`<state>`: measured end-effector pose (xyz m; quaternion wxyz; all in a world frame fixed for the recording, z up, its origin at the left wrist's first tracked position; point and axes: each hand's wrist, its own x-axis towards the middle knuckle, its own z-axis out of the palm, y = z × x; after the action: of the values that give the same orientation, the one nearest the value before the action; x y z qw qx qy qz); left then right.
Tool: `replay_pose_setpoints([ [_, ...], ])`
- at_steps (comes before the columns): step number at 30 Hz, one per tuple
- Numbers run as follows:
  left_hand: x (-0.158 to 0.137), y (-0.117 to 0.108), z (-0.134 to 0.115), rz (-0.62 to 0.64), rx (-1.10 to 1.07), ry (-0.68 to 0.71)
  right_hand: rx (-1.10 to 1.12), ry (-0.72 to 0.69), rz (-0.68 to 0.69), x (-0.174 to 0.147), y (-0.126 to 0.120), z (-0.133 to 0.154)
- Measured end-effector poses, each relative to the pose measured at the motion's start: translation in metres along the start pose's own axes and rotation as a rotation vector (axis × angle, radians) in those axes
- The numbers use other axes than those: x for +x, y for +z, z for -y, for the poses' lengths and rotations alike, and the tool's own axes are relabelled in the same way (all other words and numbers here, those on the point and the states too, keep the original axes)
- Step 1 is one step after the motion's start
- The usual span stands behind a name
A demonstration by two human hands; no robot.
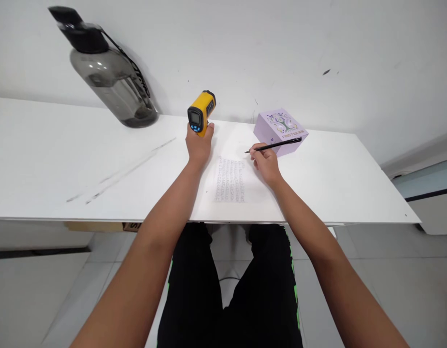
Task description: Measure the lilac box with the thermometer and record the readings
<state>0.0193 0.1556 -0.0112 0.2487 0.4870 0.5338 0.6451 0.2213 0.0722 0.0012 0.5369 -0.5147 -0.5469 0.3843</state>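
Note:
My left hand [199,145] is wrapped round the grip of a yellow and black infrared thermometer gun [201,112], whose small screen and blue buttons face me. In my right hand [266,162] is a slim black pen [281,144], held between thumb and fingers with its tip pointing left, over the top of the sheet. Beneath lies a white sheet of paper [228,211] bearing rows of faint handwriting [229,180]; I cannot read the words. Just behind my right hand stands a lilac box [265,129] with a tree design on its lid.
A large grey see-through water bottle [114,82] with a black lid, part full, stands at the back left by the wall. Dark streaks [125,169] mark the white table [45,159]. My legs are under its front edge, and a cardboard box [94,226] shows below on the left.

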Motion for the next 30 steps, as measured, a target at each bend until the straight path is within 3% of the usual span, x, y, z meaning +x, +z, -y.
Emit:
replay_pose_setpoints([
  [9, -0.003, 0.001, -0.001, 0.014, -0.004, 0.005, -0.057, 0.053, 0.181, -0.003, -0.003, -0.008],
  [13, -0.004, 0.001, -0.001, 0.031, -0.028, 0.004, -0.052, 0.064, 0.148, -0.004, 0.003, -0.009],
  [21, 0.001, 0.003, 0.008, 0.014, -0.032, 0.041, -0.248, 0.022, 0.059, -0.008, 0.004, 0.000],
  [30, -0.001, 0.002, 0.005, 0.019, -0.046, 0.044, -0.265, 0.000, 0.082, -0.008, 0.005, -0.001],
])
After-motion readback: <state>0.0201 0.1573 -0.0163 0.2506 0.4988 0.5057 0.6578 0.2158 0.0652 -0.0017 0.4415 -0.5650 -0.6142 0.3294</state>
